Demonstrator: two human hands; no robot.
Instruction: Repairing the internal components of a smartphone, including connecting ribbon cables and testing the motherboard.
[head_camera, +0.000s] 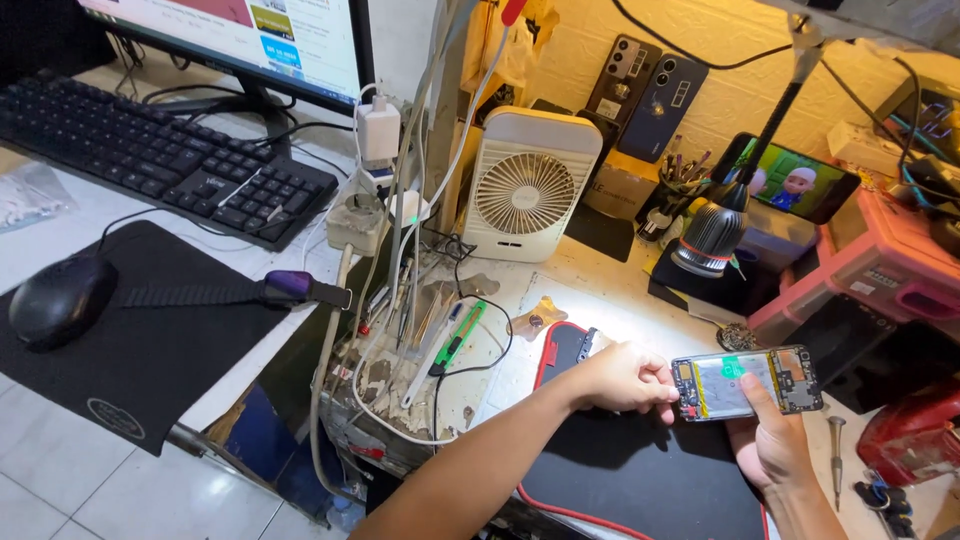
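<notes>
An opened phone (748, 383) with its back cover off, showing its battery and circuit boards, is held flat above a black work mat (640, 470) with a red edge. My left hand (625, 378) grips the phone's left end with its fingertips. From below, my right hand (770, 440) supports the phone, and one of its fingers lies across the battery. A bright lamp (712, 232) shines down on the spot.
A small white fan (525, 185) stands behind the mat, with phones leaning on the wall. A green-handled tool (458, 338) and cables lie left of the mat. Keyboard (150, 150), mouse (60, 298) and monitor are far left. A screwdriver (836, 458) and pink case (880, 270) sit right.
</notes>
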